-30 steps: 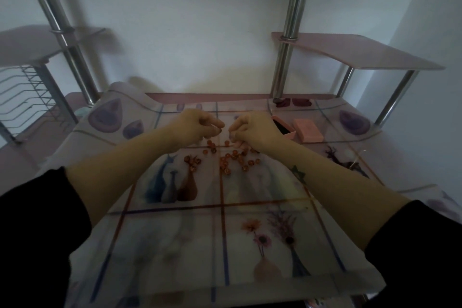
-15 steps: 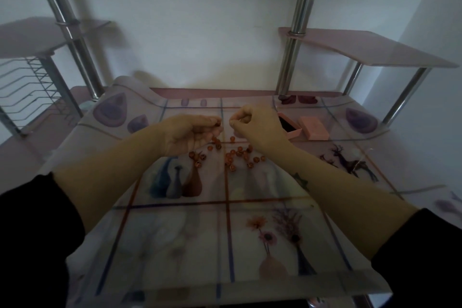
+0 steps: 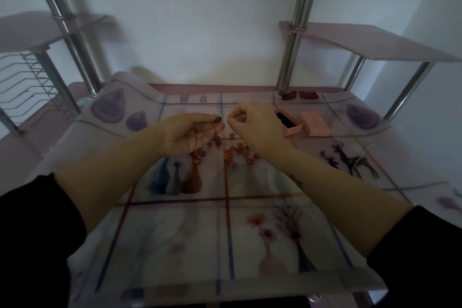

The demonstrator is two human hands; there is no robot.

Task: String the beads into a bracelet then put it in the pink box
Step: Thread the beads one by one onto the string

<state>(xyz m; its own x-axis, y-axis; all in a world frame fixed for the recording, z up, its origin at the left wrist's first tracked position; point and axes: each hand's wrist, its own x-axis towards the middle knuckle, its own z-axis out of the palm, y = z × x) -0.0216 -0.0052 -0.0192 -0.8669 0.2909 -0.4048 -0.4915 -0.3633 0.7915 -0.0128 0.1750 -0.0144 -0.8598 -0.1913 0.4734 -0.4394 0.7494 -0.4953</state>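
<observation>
Head view looks down on a bench [image 3: 175, 227] whose glossy top is printed with vases, flowers and deer. The left hand [image 3: 192, 132] lies palm up and pinches one small round amber bead [image 3: 218, 119] at its fingertips. Just beside it, the right hand [image 3: 255, 127] is curled, thumb and forefinger meeting; it may hold a thread, but none is fine enough to see, so I cannot tell its grasp. More translucent orange-brown beads [image 3: 235, 155] lie scattered loose on the bench beneath both hands. The small rectangular pink box [image 3: 291, 130] stands open, dark-lined, just right of the right hand, its flat lid [image 3: 314, 124] beside it.
</observation>
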